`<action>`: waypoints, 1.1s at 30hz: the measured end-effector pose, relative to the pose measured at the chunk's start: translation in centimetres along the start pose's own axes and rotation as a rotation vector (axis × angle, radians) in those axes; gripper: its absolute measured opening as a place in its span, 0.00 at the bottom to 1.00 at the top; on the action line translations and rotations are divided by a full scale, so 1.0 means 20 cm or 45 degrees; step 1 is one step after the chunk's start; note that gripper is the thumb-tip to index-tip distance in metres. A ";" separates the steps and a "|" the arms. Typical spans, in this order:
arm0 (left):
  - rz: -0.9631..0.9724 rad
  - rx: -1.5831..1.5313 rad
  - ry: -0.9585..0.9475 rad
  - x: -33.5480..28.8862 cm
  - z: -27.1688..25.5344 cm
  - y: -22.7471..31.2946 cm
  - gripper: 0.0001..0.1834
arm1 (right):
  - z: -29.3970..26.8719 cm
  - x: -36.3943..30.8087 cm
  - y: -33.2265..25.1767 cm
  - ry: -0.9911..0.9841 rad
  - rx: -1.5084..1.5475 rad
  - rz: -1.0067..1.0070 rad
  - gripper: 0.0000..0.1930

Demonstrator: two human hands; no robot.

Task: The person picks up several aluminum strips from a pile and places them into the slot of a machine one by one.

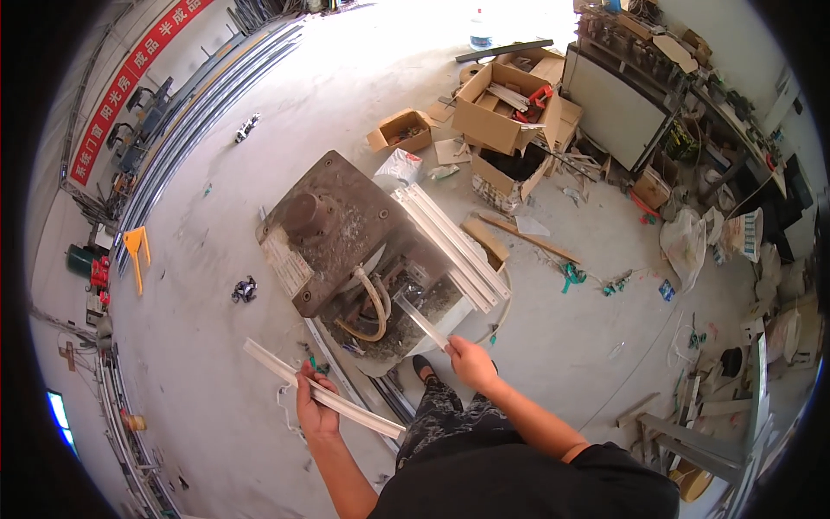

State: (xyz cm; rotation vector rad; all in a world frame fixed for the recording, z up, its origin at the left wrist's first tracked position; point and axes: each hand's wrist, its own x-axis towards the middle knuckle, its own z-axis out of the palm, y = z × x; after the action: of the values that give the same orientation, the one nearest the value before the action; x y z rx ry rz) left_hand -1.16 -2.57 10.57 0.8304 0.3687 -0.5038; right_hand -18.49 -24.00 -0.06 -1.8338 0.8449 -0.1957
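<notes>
My left hand [316, 411] is closed around a long white profile strip [361, 415], held at a slant low on the left, away from the machine. My right hand [473, 362] grips the near end of a shorter pale profile strip [422, 322]. The far end of that strip reaches into the working area of a brown, worn metal machine [341, 203]; exactly how it sits there is hard to make out. A curved beige hose [378, 307] lies beside this spot. Several white profiles [445, 246] rest side by side along the machine's right side.
Open cardboard boxes [497, 117] stand beyond the machine, one with red-handled tools inside. Long metal bars [203, 104] lie at the far left, near a yellow stand [136, 251]. A wooden strip [529, 240] and green scraps [572, 277] lie on the floor at right.
</notes>
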 end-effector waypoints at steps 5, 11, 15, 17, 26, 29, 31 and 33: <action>0.061 0.007 -0.074 0.07 0.00 0.09 0.13 | -0.19 -0.29 0.00 -0.097 -0.170 0.283 0.11; 0.051 -0.066 -0.093 0.16 0.09 0.22 0.11 | -0.57 -0.15 -0.07 0.516 -0.387 -0.013 0.08; 0.033 -0.030 -0.227 0.20 0.21 0.21 0.16 | -0.53 0.50 -0.05 0.689 -0.522 -0.188 0.09; 0.040 0.021 -0.281 0.19 0.25 0.21 0.16 | -0.48 0.75 -0.03 0.664 -0.541 -0.169 0.08; 0.156 0.122 -0.211 0.07 0.32 0.15 0.16 | -0.42 0.21 -0.54 0.769 -0.179 -0.531 0.03; 0.139 0.064 -0.217 0.04 0.32 0.11 0.15 | -0.22 -0.07 -0.77 0.085 0.019 -0.676 0.07; 0.121 0.086 -0.271 0.02 0.36 0.06 0.15 | -0.08 -0.10 -0.90 -0.086 -0.082 -0.773 0.09; 0.101 0.128 -0.338 -0.02 0.39 0.00 0.14 | -0.02 -0.06 -0.92 -0.070 -0.123 -0.827 0.09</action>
State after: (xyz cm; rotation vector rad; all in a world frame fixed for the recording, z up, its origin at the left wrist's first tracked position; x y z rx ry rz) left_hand -0.52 -8.56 15.68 0.8592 0.0661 -0.5542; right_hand -11.25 -19.98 16.43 -2.1450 0.1968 -0.5162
